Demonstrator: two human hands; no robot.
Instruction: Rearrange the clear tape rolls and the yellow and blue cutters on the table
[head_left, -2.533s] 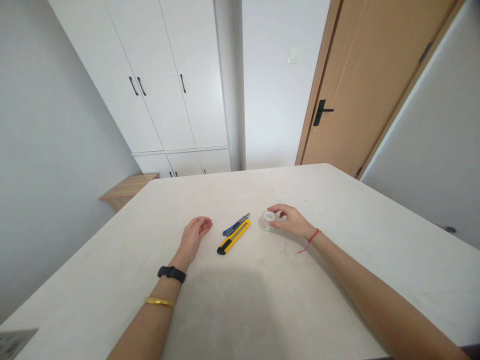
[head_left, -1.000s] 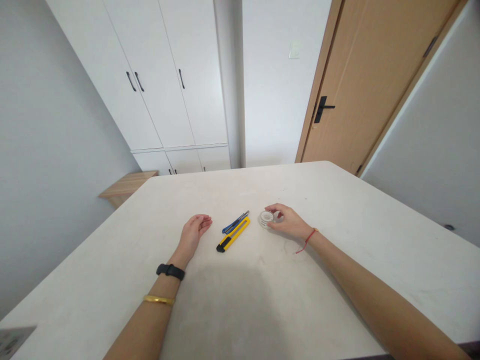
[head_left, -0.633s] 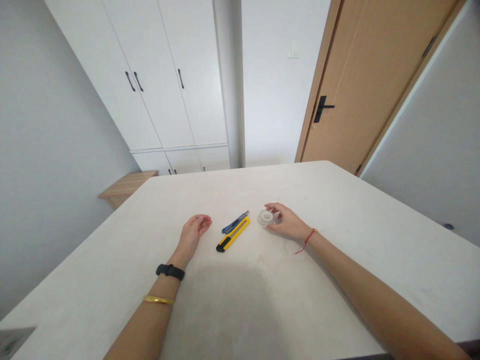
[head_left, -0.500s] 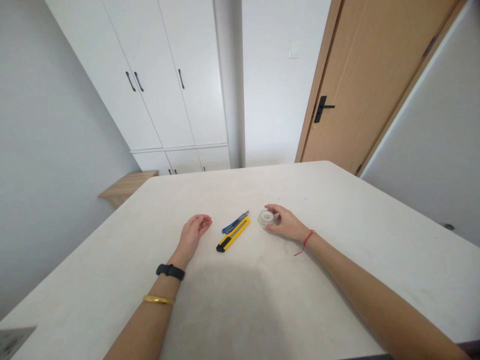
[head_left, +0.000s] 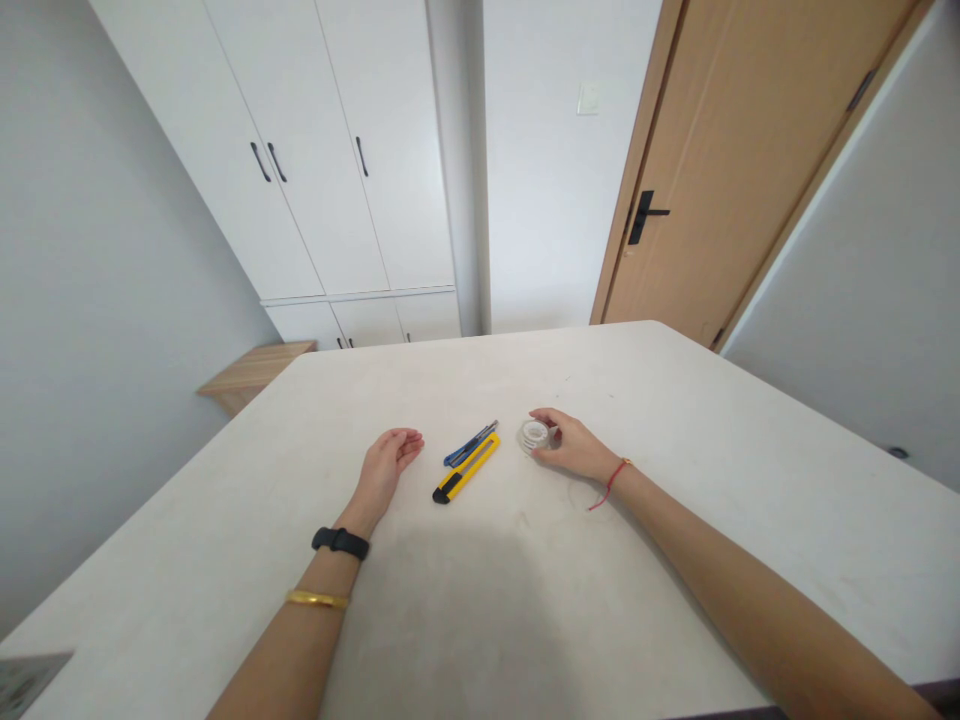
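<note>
My right hand [head_left: 566, 440] has its thumb and fingers around a small roll of clear tape [head_left: 535, 434] in a see-through dispenser on the table. To the left of the tape lie two box cutters side by side, both slanting. The nearer one is a yellow utility knife [head_left: 478, 465] with a black slider and end. Just behind it is a slimmer blue utility knife [head_left: 469, 446]. My left hand [head_left: 386, 465] rests on the table left of the knives, fingers loosely stretched and touching none of these things.
The pale table [head_left: 247, 500] spreads under both arms. Past its far edge stand a white cupboard [head_left: 375, 220] and a wooden door [head_left: 742, 150]. A wooden ledge [head_left: 255, 370] is beyond the left edge. A grey panel [head_left: 34, 680] sits at the table's near left corner.
The tape has shifted very slightly to the right within my right hand's fingers. My left hand and both knives have stayed in place.
</note>
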